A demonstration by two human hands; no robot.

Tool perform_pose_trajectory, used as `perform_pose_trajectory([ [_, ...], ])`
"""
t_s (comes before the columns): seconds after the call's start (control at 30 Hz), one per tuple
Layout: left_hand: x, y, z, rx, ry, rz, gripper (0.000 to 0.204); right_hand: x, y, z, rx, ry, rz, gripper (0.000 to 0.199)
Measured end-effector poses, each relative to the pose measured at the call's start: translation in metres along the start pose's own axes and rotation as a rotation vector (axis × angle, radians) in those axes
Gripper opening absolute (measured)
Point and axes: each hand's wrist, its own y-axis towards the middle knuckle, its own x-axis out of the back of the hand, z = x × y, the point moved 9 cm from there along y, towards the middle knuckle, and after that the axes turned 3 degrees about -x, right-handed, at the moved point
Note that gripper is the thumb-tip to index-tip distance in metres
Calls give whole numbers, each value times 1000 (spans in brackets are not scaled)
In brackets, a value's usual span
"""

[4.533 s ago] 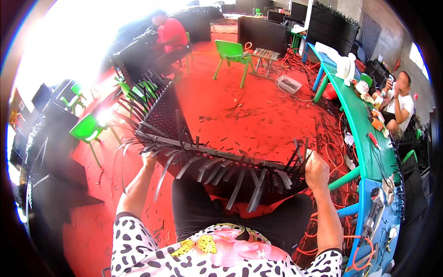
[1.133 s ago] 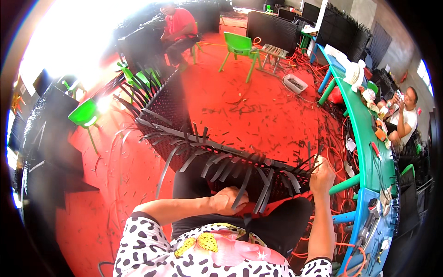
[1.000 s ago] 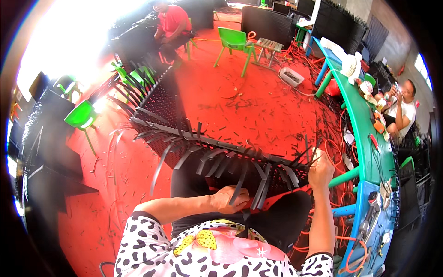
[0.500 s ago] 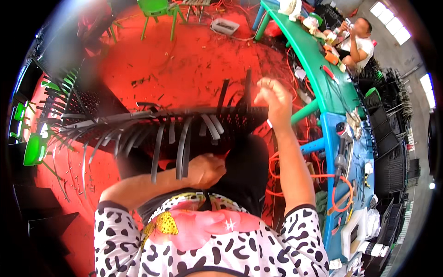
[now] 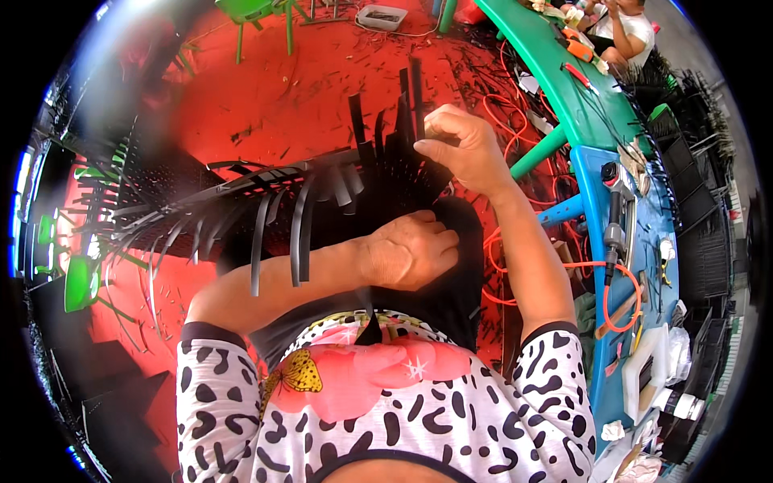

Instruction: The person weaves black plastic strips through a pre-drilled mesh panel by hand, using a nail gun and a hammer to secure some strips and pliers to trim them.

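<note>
The right hand (image 5: 467,149) is clenched over the top right corner of a half-woven black basket of flat plastic strips (image 5: 266,201), fingers curled round the upright strip ends there. The left hand (image 5: 411,251) lies lower, in a loose fist pressed against the dark weave at the person's lap; whether it pinches a strip cannot be told from here.

In the head view the basket lies across the person's knees, its woven panel stretching away to the left, with loose black strip ends (image 5: 302,217) hanging down from its near edge and a few standing up beside the right hand. The strips look light and springy, stiff enough to hold a curve yet ready to flick back; the woven body seems the firmer place to take hold, the free ends likely slippery and apt to bend.

Beyond lies a red floor (image 5: 266,88) littered with black offcuts. To the right runs a long green and blue workbench (image 5: 600,129) carrying an orange hose (image 5: 624,278) and tools; another person (image 5: 624,24) sits at its far end.
</note>
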Motion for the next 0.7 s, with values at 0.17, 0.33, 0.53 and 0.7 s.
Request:
perform_pose_trajectory([
  [0.17,27,16,12,-102,91,-42,15,4,2,-19,-85,364,29,9],
  [0.33,72,10,58,64,303,-293,17,14,2,-26,-167,453,-87,7],
  [0.53,65,-15,106,620,286,-142,14,17,-1,-18,-51,271,-151,9],
  [0.7,55,-34,113,765,185,-1,14,13,-6,4,1,103,-148,8],
])
